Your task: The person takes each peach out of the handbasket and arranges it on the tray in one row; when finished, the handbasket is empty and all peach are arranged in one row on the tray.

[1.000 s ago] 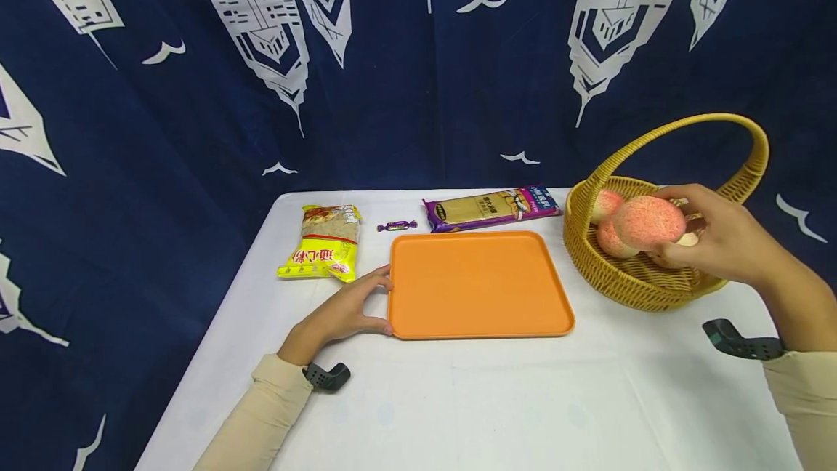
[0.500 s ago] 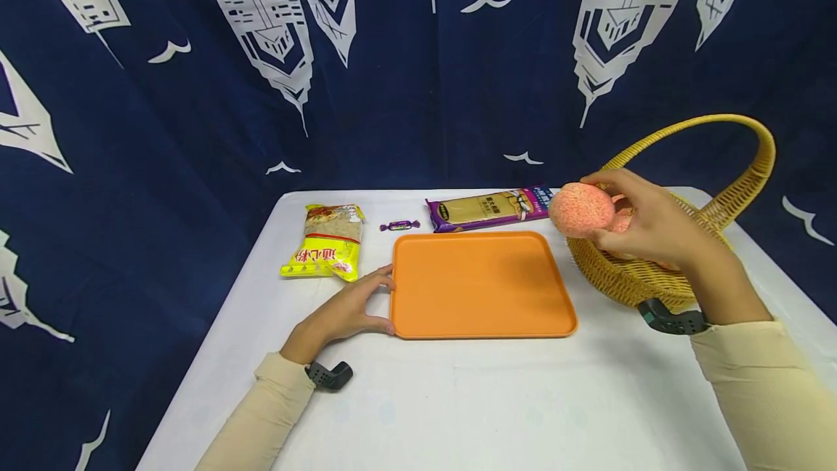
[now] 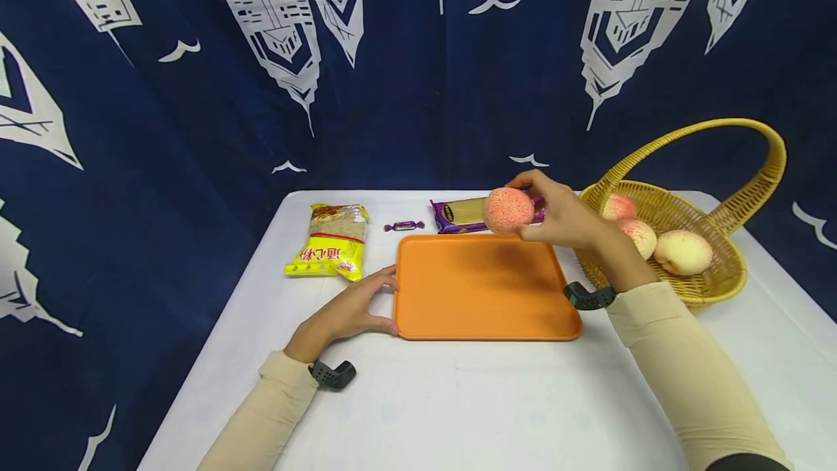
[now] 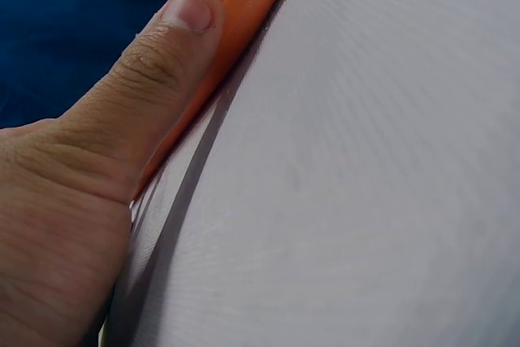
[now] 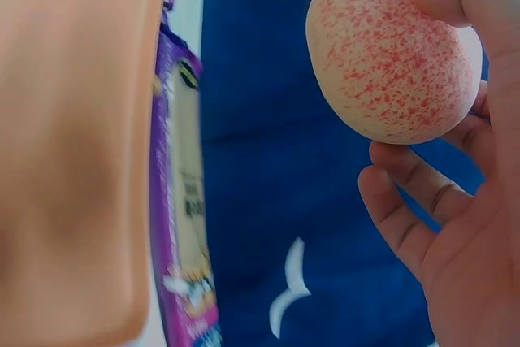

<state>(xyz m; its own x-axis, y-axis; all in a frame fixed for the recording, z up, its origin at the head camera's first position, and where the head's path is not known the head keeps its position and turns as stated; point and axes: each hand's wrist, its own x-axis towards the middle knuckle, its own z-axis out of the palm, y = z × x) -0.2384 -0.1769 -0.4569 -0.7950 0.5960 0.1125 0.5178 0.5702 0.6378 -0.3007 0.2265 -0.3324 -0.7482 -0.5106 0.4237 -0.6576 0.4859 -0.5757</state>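
Observation:
A pink-speckled peach [image 3: 508,211] is pinched between the thumb and fingers of my right hand [image 3: 556,215], raised over the back edge of the orange tray [image 3: 487,289]. In the right wrist view the peach [image 5: 390,54] shows a pale side, with the thumb on top and two fingers spread below it. At the tray's left side, my left hand [image 3: 346,313] rests with thumb and fingers spread against the rim. The left wrist view has the straight thumb [image 4: 154,71] lying along the orange rim.
Right of the tray stands a wicker basket [image 3: 735,278] with a tall handle, holding several more peaches. A purple noodle packet [image 3: 461,213] lies behind the tray, beside a wrapped candy [image 3: 404,225]. A yellow bag [image 3: 330,242] sits at the back left.
From inside the basket, my right hand has lifted the peach and carried it left to above the tray's back edge. My left hand has stayed at the tray.

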